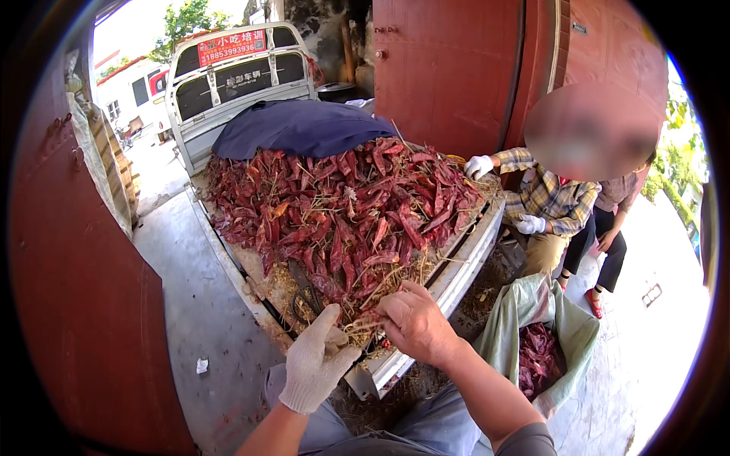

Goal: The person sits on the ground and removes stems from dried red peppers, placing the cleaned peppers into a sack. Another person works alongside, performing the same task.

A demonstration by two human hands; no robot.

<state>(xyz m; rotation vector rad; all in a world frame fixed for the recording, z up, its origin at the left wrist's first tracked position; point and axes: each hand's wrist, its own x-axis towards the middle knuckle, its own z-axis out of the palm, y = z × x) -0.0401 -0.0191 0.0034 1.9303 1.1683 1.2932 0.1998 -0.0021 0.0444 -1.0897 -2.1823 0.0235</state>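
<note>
A large heap of dried red chili peppers (342,211) with stems and straw covers the flatbed of a small truck (251,285). My left hand (316,362), in a pale knit glove, is at the near corner of the bed, its thumb apart from the curled fingers; whether it grips anything is unclear. Just right of it, my bare right hand (419,325) has its fingers closed on a dried chili pepper (370,317), partly hidden by the fingers. Dry stems (362,328) show between both hands. Black-handled scissors (305,299) lie beside the heap.
A dark blue cloth (302,128) drapes the heap's far side. At right stands an open green woven sack (496,336) holding dried peppers (539,359). A gloved co-worker (547,199) sits beside the bed, another person (610,228) behind. Red metal doors (445,74) stand behind.
</note>
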